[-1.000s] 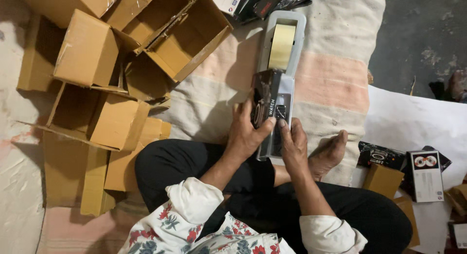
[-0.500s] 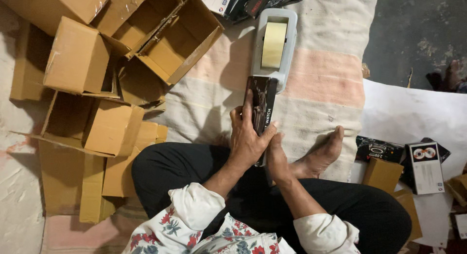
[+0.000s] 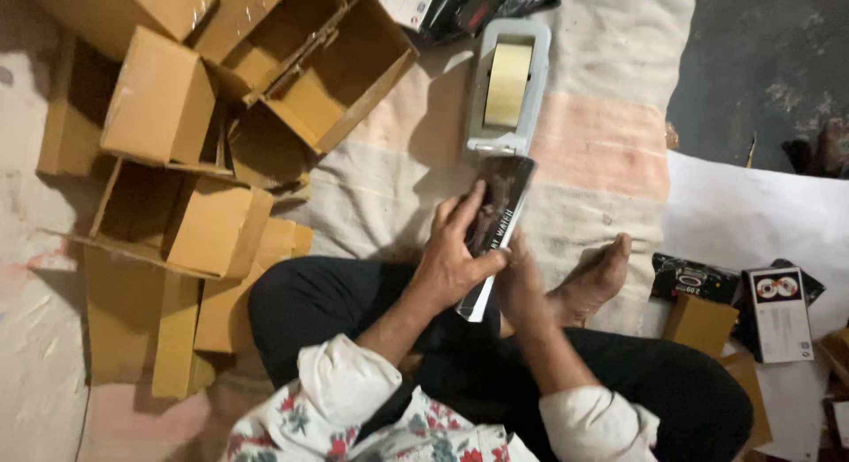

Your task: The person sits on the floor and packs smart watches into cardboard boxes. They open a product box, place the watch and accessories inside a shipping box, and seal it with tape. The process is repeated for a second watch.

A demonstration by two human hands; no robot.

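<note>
Both hands' grip clamped on dark flat package (image 3: 497, 216) (left hand (image 3: 453, 260), right hand (image 3: 522, 285)), near tape dispenser (image 3: 508, 89).

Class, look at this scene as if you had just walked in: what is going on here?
A person sits cross-legged on a striped cloth mat and holds a slim dark printed retail box in both hands. The left hand lies over its front; the right hand supports it from below. Just beyond the box stands a grey tape dispenser with a beige roll. Open brown cardboard cartons lie heaped on the person's left, and more small dark boxes lie on the right.
</note>
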